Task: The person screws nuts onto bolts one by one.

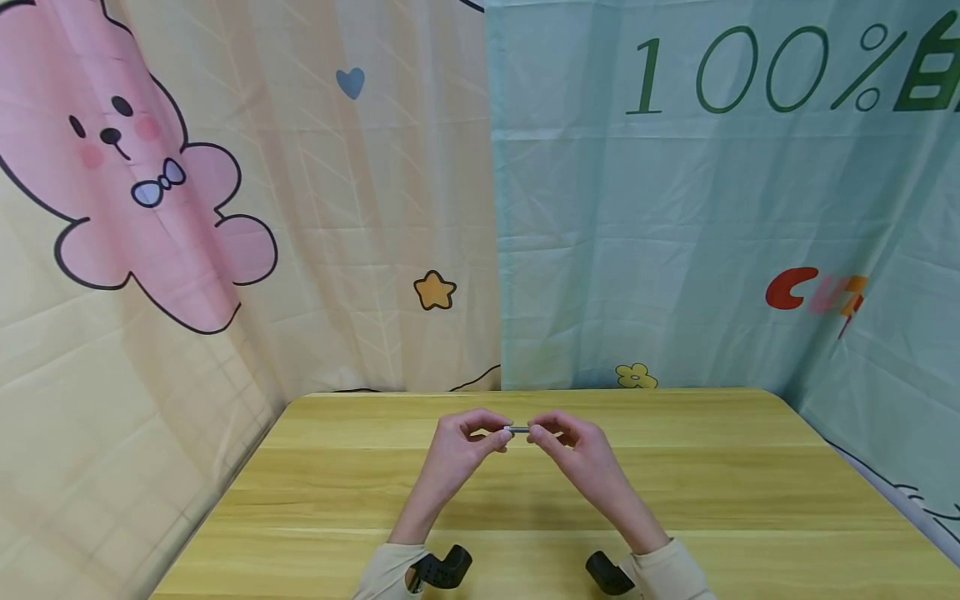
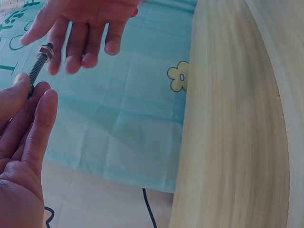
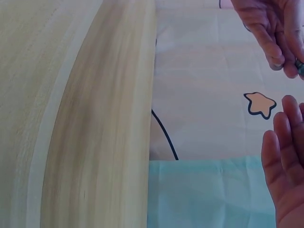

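Note:
A threaded metal bolt (image 2: 37,70) carries a nut (image 2: 46,52) near its far end. My left hand (image 1: 460,446) pinches the bolt's other end between thumb and fingers; in the left wrist view the left fingers (image 2: 42,114) hide that end. My right hand (image 1: 581,454) is at the nut end, fingers extended and spread. In the left wrist view its index finger (image 2: 56,50) is right at the nut, while the right thumb (image 2: 35,28) stands a little off it. The right wrist view catches only a small part of the bolt (image 3: 299,67).
Both hands are above a light wooden table (image 1: 337,492). Behind it hang a cream curtain (image 1: 322,208) with a pink bear and a teal curtain (image 1: 637,225) with green lettering. Black wrist devices (image 1: 447,568) sit by the sleeves.

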Tool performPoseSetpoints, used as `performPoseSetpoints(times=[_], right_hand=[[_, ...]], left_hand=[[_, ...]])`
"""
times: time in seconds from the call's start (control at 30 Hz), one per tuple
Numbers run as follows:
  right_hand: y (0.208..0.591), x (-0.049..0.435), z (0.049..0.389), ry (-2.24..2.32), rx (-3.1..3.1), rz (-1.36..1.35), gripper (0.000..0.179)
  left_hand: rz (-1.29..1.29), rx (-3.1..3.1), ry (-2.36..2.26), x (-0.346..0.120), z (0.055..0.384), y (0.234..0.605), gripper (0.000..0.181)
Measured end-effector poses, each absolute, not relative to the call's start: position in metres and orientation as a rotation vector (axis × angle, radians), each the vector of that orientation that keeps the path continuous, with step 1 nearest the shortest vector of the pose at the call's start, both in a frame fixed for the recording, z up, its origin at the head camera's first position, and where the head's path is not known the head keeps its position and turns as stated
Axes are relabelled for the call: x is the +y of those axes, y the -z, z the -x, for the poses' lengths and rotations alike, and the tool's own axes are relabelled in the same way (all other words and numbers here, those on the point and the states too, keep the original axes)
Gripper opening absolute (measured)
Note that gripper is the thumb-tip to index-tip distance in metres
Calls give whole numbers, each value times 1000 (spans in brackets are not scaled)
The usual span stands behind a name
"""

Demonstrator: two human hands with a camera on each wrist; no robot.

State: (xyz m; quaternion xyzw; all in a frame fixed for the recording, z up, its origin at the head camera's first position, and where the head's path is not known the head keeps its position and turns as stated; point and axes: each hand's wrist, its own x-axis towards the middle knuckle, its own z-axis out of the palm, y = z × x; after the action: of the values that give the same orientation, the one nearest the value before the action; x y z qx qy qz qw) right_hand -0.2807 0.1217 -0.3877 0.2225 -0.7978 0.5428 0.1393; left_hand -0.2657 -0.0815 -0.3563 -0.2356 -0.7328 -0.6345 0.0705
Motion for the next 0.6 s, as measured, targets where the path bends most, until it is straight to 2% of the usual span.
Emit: performPoseSetpoints(times=[0.17,0.6], right_hand=[[382,121,277,-1541,-2237,-786,25],[388,127,283,-1616,-2242,-830,14]], left_hand=[[696,-2201,1911,-82,267,358,10],[707,-2189,1929,-81,267,358,9]])
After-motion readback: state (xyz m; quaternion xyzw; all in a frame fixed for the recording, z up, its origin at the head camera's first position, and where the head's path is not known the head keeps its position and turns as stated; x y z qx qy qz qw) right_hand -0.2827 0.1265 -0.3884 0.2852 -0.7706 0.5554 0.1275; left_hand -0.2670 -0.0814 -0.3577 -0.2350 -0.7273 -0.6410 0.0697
